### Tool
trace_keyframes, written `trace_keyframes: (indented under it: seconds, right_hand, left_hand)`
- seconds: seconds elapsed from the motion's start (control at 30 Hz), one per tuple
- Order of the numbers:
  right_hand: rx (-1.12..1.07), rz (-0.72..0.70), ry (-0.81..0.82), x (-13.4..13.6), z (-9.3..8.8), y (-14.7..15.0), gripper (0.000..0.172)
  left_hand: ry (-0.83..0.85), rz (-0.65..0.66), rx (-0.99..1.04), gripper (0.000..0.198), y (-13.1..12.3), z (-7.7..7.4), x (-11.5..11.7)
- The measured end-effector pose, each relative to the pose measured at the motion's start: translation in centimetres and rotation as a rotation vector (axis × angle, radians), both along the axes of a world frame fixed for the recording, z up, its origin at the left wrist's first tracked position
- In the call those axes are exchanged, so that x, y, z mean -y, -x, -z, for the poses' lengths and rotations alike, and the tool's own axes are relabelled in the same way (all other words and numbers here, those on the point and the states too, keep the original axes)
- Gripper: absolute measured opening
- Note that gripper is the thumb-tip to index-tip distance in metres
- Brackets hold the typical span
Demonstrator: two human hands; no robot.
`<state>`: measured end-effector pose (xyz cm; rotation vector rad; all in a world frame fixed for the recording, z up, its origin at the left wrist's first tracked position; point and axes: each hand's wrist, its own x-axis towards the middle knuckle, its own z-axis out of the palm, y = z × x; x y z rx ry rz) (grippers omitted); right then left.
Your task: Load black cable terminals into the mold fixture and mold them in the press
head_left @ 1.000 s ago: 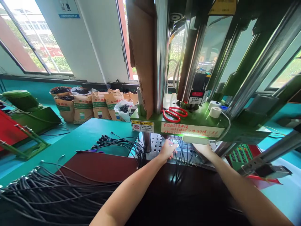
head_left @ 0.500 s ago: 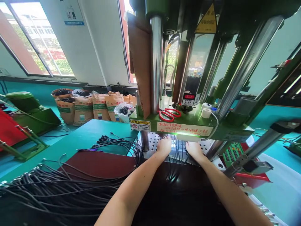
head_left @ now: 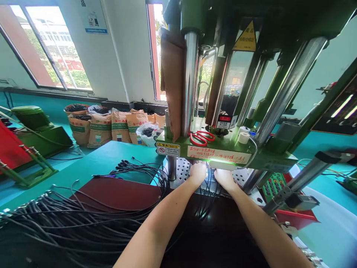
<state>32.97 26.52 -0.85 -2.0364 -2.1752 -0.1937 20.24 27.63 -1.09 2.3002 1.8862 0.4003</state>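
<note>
Both arms reach under the green press (head_left: 279, 158), over its perforated metal bed (head_left: 182, 169). My left hand (head_left: 198, 172) is at the left of several thin black cables (head_left: 206, 188), which hang forward from the bed over the dark table edge. At their right side is my right hand (head_left: 223, 177), close to the left one. The press's front edge and bright glare hide the fingers of both hands, so their grip and whatever they touch cannot be made out.
A large pile of black cables (head_left: 83, 227) lies at left, beside a bundle (head_left: 134, 167) on the green table. Red-handled scissors (head_left: 202, 138) and a white roll (head_left: 243, 138) rest on the press ledge. Filled paper sacks (head_left: 100, 128) stand by the wall. A metal post (head_left: 301, 182) rises at right.
My right hand has moved left, nearer to my left hand and the cables. My left hand stays under the press. The camera view has shifted slightly.
</note>
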Motion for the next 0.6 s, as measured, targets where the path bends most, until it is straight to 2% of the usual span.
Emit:
trace_keyframes:
  seconds: [0.13,0.3,0.47,0.6]
  right_hand:
    - [-0.010,-0.017,-0.009,-0.1,0.4,-0.1,0.019]
    - [-0.056,-0.064,-0.028,0.1,-0.3,0.1,0.028]
    - [-0.085,-0.080,0.013,0.0,-0.2,0.6,0.022]
    - [-0.079,-0.071,0.049,-0.3,0.3,0.8,0.021]
  left_hand:
    - [-0.005,-0.009,0.013,0.032,0.0,0.1,-0.1]
    - [-0.002,-0.004,0.031,0.034,-0.3,-0.8,0.3]
    - [0.000,0.090,0.036,0.028,-1.0,-1.1,0.6]
    - [-0.027,0.096,0.054,0.029,-1.2,-0.8,0.7]
